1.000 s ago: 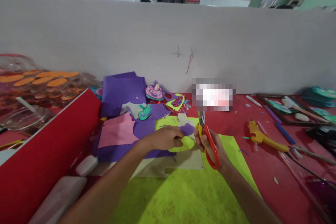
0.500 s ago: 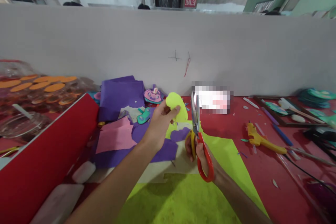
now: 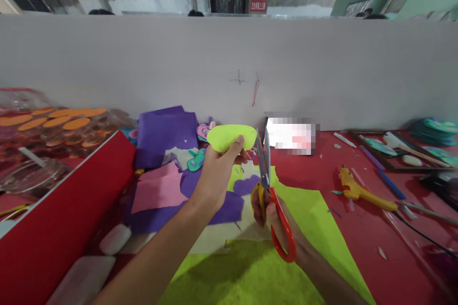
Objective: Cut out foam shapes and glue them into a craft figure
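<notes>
My left hand [image 3: 216, 171] is raised over the table and pinches a lime-green foam cut-out [image 3: 229, 135], an oval held flat and level. My right hand [image 3: 267, 207] grips red-and-yellow-handled scissors [image 3: 270, 189], blades pointing up and away, tips just right of the cut-out. Below both hands lies a large lime-green foam sheet [image 3: 307, 219] on the red table. Purple foam scraps [image 3: 218, 205] and a cream sheet [image 3: 250, 221] lie under the hands.
Purple foam sheets [image 3: 164, 131] and a pink sheet [image 3: 157, 188] lie left of centre, with small foam figures behind. A red board [image 3: 60, 209] slants at left beside clear bags of orange discs [image 3: 53, 124]. A yellow glue gun [image 3: 358, 188] lies at right. A grey partition [image 3: 322, 66] backs the table.
My left hand lifted the lime cut-out from the table and turned it from upright to flat. My right hand raised the scissors beside it.
</notes>
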Tool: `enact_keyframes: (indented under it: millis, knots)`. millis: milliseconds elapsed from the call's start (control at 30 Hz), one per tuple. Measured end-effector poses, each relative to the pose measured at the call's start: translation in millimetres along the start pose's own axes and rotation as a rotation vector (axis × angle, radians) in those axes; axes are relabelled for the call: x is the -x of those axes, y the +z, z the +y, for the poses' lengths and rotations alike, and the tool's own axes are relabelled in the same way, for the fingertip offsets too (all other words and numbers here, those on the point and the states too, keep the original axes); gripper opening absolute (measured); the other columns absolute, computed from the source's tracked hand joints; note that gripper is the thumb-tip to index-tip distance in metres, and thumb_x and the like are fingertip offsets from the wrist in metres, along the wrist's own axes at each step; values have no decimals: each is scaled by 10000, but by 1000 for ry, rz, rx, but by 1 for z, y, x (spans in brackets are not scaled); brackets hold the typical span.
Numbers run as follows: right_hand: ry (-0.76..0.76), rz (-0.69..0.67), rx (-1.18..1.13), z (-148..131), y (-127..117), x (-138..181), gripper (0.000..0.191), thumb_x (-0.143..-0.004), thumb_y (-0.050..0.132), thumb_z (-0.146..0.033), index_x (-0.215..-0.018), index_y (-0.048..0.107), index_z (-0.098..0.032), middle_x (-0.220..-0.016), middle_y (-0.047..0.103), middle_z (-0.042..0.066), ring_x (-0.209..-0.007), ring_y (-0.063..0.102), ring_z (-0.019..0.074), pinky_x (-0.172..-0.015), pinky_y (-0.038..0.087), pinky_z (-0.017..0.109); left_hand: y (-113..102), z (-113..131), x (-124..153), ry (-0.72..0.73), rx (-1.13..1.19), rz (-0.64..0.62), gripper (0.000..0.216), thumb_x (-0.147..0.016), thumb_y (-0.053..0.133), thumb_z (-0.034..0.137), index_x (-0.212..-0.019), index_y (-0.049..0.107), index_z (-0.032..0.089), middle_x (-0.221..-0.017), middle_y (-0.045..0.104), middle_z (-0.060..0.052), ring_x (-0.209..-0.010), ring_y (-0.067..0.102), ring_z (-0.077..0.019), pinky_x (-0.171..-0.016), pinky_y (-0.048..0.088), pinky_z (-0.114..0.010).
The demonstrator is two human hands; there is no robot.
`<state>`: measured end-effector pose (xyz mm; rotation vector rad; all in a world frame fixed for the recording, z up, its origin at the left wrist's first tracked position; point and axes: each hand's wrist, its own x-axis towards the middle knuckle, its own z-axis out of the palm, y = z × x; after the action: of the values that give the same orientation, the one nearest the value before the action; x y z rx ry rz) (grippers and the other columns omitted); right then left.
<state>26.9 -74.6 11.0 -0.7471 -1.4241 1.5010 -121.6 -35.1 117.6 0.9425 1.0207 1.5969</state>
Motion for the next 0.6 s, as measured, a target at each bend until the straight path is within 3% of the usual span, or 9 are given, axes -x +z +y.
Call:
enact_keyframes:
  millis: [167, 400, 600]
  knots:
    - [-5, -12, -37, 1, 1, 4, 576, -863, 476, -818, -912, 510, -244, -747, 415, -26, -562, 315, 121, -479, 293, 255, 0, -2, 6, 73, -203, 29, 283, -861, 702, 366, -699, 585, 166, -612, 538, 23, -555, 474, -83, -544, 395, -228]
    - [-7, -11, -41, 0, 3, 6, 568, -856, 515, -804, -929, 524, -241, -779, 422, -18, -607, 363, 133, -532, 329, 271, 4, -4, 11, 121, -246, 12, 194, -869, 689, 329, -765, 656, 169, -678, 625, -9, -611, 538, -115, -578, 420, -245]
    - [-36, 72, -24, 2, 2, 3, 566, -840, 543, -804, -890, 503, -241, -776, 417, -26, -587, 349, 125, -510, 310, 269, 6, -10, 15, 111, -293, 30, 200, -850, 715, 343, -751, 669, 175, -683, 629, -18, -627, 560, -132, -626, 480, -265]
